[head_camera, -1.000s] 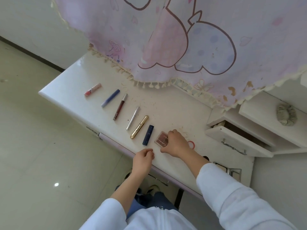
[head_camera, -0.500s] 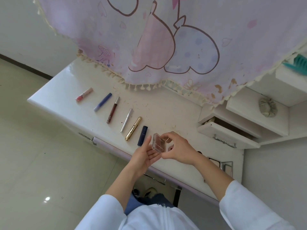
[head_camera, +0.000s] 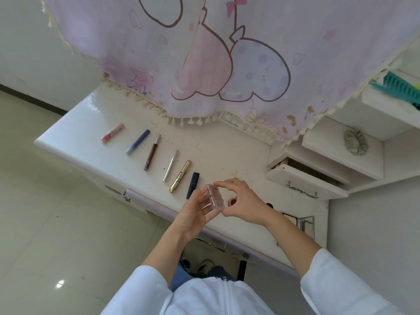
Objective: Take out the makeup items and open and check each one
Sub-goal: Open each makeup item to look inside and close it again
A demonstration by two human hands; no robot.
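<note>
Over the dresser top — both hands pinch a clear compact.

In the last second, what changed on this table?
The right hand lifted the compact off the table, and the left hand came up to grip it too; both now hold it above the edge. The six tubes stayed in their row, the drawer open.

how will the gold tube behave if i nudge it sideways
The gold tube looks round and lies flat, so it would probably roll. The glossy tabletop likely lets it slide too. It might bump the navy tube beside it.
</note>
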